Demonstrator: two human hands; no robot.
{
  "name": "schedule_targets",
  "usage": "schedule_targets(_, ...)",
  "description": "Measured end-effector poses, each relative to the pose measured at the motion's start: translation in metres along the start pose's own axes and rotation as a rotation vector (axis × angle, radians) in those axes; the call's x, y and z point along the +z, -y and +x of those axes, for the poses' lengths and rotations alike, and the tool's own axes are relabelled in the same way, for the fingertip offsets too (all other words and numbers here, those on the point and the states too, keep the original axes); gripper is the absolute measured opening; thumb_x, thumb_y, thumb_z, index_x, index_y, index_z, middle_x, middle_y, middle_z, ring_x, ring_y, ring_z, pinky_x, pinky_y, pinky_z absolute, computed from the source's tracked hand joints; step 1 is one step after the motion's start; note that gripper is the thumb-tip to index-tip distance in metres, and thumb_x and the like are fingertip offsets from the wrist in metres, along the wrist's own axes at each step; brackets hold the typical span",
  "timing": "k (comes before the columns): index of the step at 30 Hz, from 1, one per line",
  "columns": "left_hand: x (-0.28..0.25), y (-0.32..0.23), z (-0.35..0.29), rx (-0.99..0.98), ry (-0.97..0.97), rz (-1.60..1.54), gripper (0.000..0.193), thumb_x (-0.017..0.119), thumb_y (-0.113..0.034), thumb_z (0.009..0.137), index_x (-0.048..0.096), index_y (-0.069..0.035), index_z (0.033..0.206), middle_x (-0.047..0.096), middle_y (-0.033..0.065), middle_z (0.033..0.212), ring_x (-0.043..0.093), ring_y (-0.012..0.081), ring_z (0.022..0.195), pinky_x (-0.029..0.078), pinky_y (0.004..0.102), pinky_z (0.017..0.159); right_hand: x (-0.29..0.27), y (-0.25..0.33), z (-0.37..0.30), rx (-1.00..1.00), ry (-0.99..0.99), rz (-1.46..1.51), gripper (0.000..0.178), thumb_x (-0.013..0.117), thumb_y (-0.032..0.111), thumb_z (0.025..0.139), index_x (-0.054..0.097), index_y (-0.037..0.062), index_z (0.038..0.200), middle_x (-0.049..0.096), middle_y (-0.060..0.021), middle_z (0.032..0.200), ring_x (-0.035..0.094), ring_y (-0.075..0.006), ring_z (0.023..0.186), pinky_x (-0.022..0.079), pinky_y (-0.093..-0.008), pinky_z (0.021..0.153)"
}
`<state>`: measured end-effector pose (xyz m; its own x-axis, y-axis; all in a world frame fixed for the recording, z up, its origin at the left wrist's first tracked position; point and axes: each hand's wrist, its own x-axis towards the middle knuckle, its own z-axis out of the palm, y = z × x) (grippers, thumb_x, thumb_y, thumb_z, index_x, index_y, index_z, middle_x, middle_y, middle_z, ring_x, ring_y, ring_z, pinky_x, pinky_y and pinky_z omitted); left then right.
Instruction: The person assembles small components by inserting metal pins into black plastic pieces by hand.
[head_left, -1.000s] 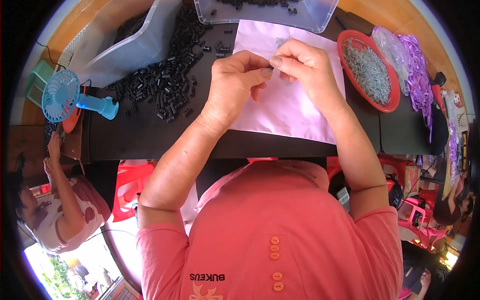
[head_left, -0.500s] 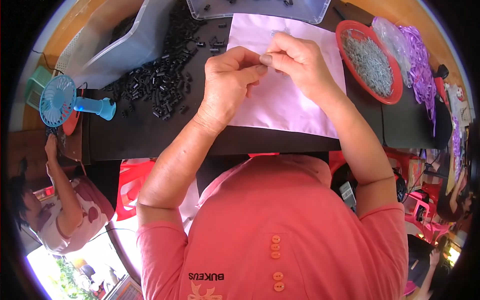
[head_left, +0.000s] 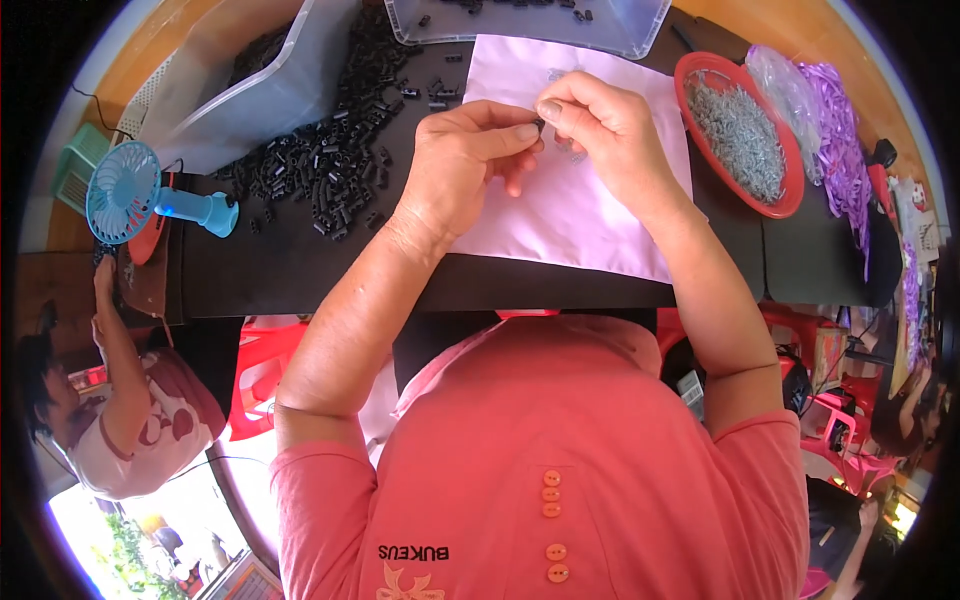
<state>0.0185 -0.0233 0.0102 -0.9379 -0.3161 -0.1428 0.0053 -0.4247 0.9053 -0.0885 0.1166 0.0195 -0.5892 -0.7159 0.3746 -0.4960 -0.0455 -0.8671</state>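
Above a pink cloth (head_left: 570, 225), my two hands meet at the fingertips. My left hand (head_left: 470, 160) is closed in a pinch around a small black plastic part (head_left: 540, 124), of which only a dark bit shows. Thumb and forefinger of my right hand (head_left: 610, 125) are pressed together just above that part; what they hold, if anything, is hidden. Small shiny clear or metal pieces (head_left: 560, 74) lie on the cloth behind my fingers. Left of my left hand spreads a heap of short black tubular parts (head_left: 320, 175).
A red oval basket (head_left: 797, 190) of silvery pieces stands right, beside a clear bag (head_left: 785, 95) and purple strips (head_left: 845, 150). Translucent bins stand at the back (head_left: 530, 38) and left (head_left: 215, 125). A blue fan (head_left: 125, 195) is at the left edge; a person (head_left: 140, 410) sits beyond.
My right fingertips have shifted slightly right and up from the left ones, and a dark bit of the black part now shows between them. The whole view has moved slightly.
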Motion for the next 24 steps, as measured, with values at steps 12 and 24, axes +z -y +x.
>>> schedule_targets(12,-0.001,-0.001,-0.001,-0.030,0.011,-0.018,0.015,0.065,0.004,0.083,0.062,0.012,0.095,0.065,0.0158,0.079,0.061,0.0183,0.063,0.047,0.0280,0.049,0.002,0.003,0.001,-0.006,0.024,-0.040,0.009,0.061,0.007,0.089,0.060,-0.0012,0.085,0.059,-0.0046,0.067,0.053,-0.0102,0.063,0.044,-0.0261,0.059)
schedule_targets(24,-0.007,-0.004,0.002,-0.037,0.013,-0.089,0.013,0.065,0.000,0.085,0.062,0.010,0.093,0.065,0.0138,0.080,0.061,0.0184,0.064,0.047,0.0277,0.052,0.007,-0.006,-0.002,-0.232,0.024,-0.139,0.016,0.065,0.005,0.081,0.059,0.0024,0.096,0.060,-0.0087,0.079,0.061,-0.0204,0.067,0.050,-0.0299,0.064)
